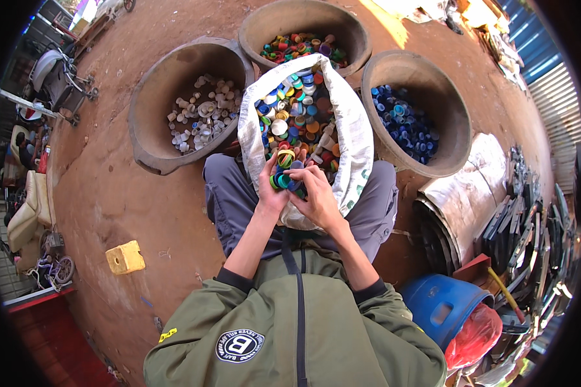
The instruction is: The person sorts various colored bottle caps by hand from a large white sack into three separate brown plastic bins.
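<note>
A white sack (356, 155) full of mixed coloured bottle caps stands between my knees, its rim rolled open. My left hand (271, 190) is cupped around several green, yellow and dark blue caps over the sack's near part. My right hand (315, 197) is beside it, fingers bent onto dark caps in that handful. Three round tubs surround the sack: the left one (152, 109) holds white caps, the back one (258, 26) red, green and other coloured caps, and the right one (448, 103) blue caps.
A yellow block (125, 257) lies on the dirt floor at left. A stroller (61, 84), padded seat (29, 213) and small bicycle (58, 271) line the left side. At right are a rolled sheet (458, 200), piled metal pieces (523, 226) and a blue barrel (432, 309) with red plastic.
</note>
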`<action>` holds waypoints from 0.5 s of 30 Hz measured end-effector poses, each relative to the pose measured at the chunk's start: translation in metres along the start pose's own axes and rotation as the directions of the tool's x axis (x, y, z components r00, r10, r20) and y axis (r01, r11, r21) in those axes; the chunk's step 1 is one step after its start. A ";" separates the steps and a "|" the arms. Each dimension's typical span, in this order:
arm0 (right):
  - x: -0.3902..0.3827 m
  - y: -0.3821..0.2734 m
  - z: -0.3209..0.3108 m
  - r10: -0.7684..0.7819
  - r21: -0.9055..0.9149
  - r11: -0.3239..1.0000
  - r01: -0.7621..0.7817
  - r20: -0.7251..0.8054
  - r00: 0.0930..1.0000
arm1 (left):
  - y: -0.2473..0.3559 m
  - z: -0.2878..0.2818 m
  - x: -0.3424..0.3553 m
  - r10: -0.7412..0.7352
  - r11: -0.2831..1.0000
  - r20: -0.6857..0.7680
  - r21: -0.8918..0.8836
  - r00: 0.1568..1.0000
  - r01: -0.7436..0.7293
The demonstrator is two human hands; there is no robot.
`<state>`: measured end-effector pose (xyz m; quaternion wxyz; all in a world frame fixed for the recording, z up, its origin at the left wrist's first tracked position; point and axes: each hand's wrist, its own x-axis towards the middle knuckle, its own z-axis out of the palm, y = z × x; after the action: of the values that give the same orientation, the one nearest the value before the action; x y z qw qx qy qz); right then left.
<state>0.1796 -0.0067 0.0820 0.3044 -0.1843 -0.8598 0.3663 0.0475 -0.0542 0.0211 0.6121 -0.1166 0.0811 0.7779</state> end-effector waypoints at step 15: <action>-0.001 0.021 -0.011 0.272 0.039 0.962 -0.269 -0.099 0.957 | -0.002 0.007 -0.010 -0.077 0.996 0.074 0.040 0.994 0.074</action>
<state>0.1897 0.0121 0.0720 0.2976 -0.3150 -0.8049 0.4054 0.0510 -0.0615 0.0311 0.6457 -0.0790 0.0679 0.7564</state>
